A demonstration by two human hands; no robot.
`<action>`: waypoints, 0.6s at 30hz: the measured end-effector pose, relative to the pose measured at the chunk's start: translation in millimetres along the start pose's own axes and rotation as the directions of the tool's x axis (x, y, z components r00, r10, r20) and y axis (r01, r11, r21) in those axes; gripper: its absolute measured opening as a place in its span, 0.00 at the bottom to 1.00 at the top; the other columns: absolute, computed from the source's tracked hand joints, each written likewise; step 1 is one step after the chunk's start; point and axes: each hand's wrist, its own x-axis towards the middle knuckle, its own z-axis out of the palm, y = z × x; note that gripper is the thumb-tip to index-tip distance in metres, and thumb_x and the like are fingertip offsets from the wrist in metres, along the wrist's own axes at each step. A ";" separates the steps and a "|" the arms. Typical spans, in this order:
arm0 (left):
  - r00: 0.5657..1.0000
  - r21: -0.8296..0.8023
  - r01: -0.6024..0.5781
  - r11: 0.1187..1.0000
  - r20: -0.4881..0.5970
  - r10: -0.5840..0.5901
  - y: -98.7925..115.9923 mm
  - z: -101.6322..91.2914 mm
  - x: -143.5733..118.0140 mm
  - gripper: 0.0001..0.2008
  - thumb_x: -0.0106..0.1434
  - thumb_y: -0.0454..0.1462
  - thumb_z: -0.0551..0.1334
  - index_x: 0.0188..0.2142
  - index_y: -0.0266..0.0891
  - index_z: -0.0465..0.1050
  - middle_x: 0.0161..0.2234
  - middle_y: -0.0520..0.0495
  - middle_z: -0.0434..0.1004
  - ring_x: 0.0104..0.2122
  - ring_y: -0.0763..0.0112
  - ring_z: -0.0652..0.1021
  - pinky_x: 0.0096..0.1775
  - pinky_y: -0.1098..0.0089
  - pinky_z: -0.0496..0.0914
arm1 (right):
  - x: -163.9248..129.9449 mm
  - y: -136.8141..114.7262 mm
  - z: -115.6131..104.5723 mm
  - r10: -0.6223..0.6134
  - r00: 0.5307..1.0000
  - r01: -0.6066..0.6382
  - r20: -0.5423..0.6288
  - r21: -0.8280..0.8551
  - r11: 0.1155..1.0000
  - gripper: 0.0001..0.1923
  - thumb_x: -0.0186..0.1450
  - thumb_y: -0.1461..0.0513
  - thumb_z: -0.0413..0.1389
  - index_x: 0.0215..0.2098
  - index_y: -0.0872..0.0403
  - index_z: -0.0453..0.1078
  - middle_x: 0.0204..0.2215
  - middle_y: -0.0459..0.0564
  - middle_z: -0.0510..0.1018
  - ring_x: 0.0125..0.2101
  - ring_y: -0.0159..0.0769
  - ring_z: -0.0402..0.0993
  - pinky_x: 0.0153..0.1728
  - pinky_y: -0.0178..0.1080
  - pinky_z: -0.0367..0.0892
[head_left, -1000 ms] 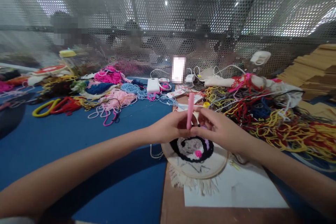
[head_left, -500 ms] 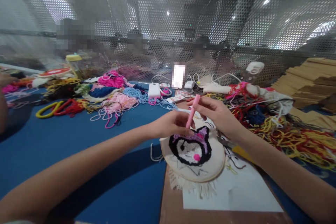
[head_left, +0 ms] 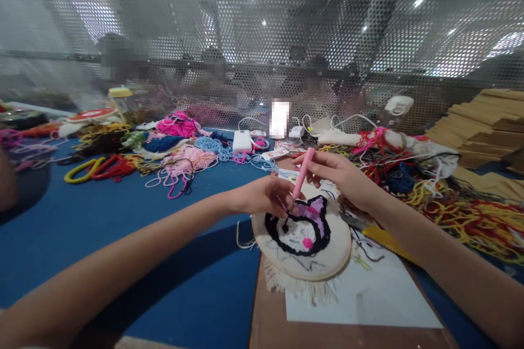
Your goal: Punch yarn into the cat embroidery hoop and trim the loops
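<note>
A pink-handled punch needle (head_left: 302, 177) is tilted over an embroidery hoop (head_left: 327, 268), its thin tip pointing down at the fabric. My left hand (head_left: 262, 194) is closed around its lower end, fingertips close to the stitching. Higher up, my right hand (head_left: 344, 177) has its fingers curled at the handle; part of their hold is hidden behind it. The cloth in the hoop carries a tufted figure (head_left: 323, 234) with a black outline, purple and white areas and a pink spot. Drawn lines show below it, and fringe hangs from the near rim.
Under the hoop are white paper (head_left: 352, 308) and a brown board (head_left: 266, 332). A yellow-handled tool (head_left: 385, 241) lies beneath my right forearm. Yarn heaps (head_left: 458, 218) spread right and left, near yellow-and-red-handled scissors (head_left: 88, 169). A perforated screen (head_left: 254, 38) stands behind.
The punch needle's lower end has lifted slightly off the stitching, showing its thin tip. My left fingers have shifted and loosened a little. The view has moved slightly.
</note>
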 end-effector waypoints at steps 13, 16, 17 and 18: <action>0.997 0.096 -0.066 0.993 -0.034 0.069 6.7 7.9 -0.6 0.14 0.57 0.38 0.61 0.42 0.33 0.71 0.36 0.43 0.76 0.34 0.71 0.74 0.37 0.69 0.67 | -2.1 0.6 -6.0 -0.159 0.983 0.163 0.088 -0.031 0.986 0.12 0.63 0.57 0.52 0.39 0.54 0.71 0.34 0.49 0.74 0.30 0.31 0.67 0.30 0.34 0.63; 0.982 0.216 -0.162 0.963 -0.056 0.178 6.3 10.6 -1.3 0.13 0.58 0.40 0.60 0.40 0.34 0.73 0.36 0.45 0.76 0.35 0.70 0.74 0.38 0.70 0.66 | -6.2 -6.1 -5.5 -0.265 0.945 0.286 0.193 -0.092 0.954 0.08 0.61 0.59 0.55 0.35 0.53 0.73 0.35 0.49 0.74 0.35 0.32 0.69 0.34 0.35 0.64; 0.978 0.262 -0.173 0.950 -0.070 0.197 5.4 11.5 -1.5 0.13 0.59 0.40 0.59 0.39 0.34 0.73 0.35 0.46 0.76 0.34 0.71 0.74 0.37 0.70 0.66 | -7.8 -8.6 -5.3 -0.297 0.926 0.328 0.234 -0.108 0.938 0.06 0.60 0.60 0.56 0.34 0.53 0.73 0.34 0.48 0.73 0.35 0.32 0.69 0.36 0.35 0.64; 0.975 0.308 -0.172 0.936 -0.085 0.207 4.5 12.4 -1.7 0.12 0.59 0.40 0.59 0.37 0.34 0.74 0.32 0.47 0.76 0.33 0.72 0.74 0.36 0.71 0.66 | -9.5 -11.0 -5.2 -0.324 0.905 0.366 0.274 -0.114 0.924 0.06 0.60 0.61 0.56 0.34 0.52 0.74 0.33 0.48 0.73 0.35 0.32 0.69 0.37 0.36 0.64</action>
